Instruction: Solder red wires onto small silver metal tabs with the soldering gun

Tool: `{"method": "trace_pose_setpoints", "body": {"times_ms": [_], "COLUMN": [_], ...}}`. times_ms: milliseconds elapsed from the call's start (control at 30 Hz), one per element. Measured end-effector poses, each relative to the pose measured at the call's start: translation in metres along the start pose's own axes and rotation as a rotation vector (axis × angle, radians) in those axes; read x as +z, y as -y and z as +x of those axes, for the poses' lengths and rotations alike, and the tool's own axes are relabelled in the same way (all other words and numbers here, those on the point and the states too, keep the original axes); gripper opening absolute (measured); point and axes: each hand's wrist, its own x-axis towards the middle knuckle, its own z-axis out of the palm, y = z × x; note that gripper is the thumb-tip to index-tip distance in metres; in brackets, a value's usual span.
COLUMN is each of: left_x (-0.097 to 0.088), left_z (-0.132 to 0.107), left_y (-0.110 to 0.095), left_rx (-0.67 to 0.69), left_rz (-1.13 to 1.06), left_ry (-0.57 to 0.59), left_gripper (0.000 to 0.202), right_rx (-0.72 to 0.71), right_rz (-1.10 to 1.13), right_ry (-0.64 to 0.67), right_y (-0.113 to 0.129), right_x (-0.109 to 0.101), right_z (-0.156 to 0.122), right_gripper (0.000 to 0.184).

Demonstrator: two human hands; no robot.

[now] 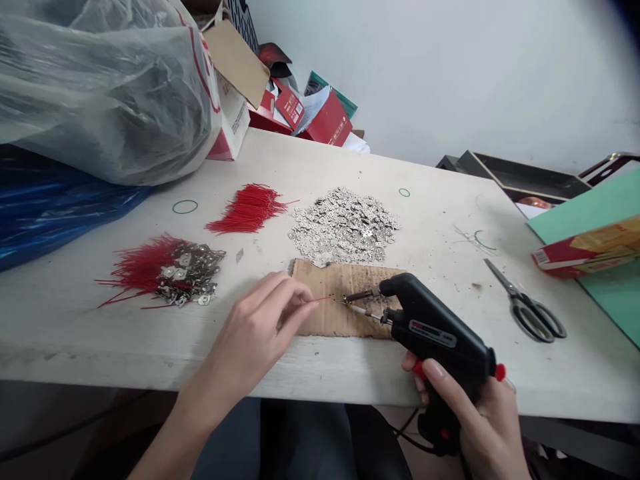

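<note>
My left hand pinches a short red wire between thumb and fingertips, its free end pointing right over a scorched piece of cardboard. My right hand is wrapped round the grip of a black soldering gun with a red trigger. The gun's tip is low over the cardboard, close to the wire's end; whether they touch I cannot tell. Behind the cardboard lies a heap of small silvery metal tabs. A bundle of red wires lies to its left. Nearer on the left are red wires with metal tabs attached.
Scissors lie at the right, near a red and yellow box on a green sheet. A large plastic bag stands at the back left beside open boxes. Green rubber bands lie on the white table.
</note>
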Motion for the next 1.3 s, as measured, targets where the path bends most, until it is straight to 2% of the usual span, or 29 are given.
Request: {"method": "trace_pose_setpoints", "body": {"times_ms": [133,300,500,633,800,967,1067,1300], "left_x": [-0.001,-0.002,-0.002,-0.001,0.002,0.01,0.015,0.018], "left_z": [0.001,0.0,0.0,0.0,0.005,0.022,0.028,0.022], "left_y": [-0.001,-0.003,-0.004,-0.003,-0.001,-0.009,-0.01,-0.001], "left_rx": [-0.02,-0.04,-0.033,-0.032,0.017,0.116,0.107,0.068], "left_rz": [0.026,0.036,0.041,0.024,0.032,0.132,0.178,0.113], "left_ry": [-0.049,-0.076,-0.082,-0.053,0.026,0.096,0.141,0.128], "left_gripper": [0.012,0.01,0.008,0.006,0.007,0.009,0.012,0.014], "right_rx": [-0.001,0.002,0.065,0.089,0.043,0.067,0.066,0.026], "right_rz": [-0.032,0.001,0.148,0.264,0.229,0.185,0.176,0.197], "right_ry": [0.009,0.013,-0.078,-0.124,-0.133,-0.121,-0.149,-0.127], "right_y": [-0.002,-0.001,0.004,0.006,0.006,0.001,-0.002,-0.003], "right_x": [-0.001,0.0,0.005,0.007,0.005,0.001,0.0,0.001], "right_z": [0.0,0.0,-0.001,-0.001,-0.002,-0.003,-0.003,-0.004], "right_gripper": [0.041,0.041,0.039,0.034,0.033,0.038,0.037,0.031]}}
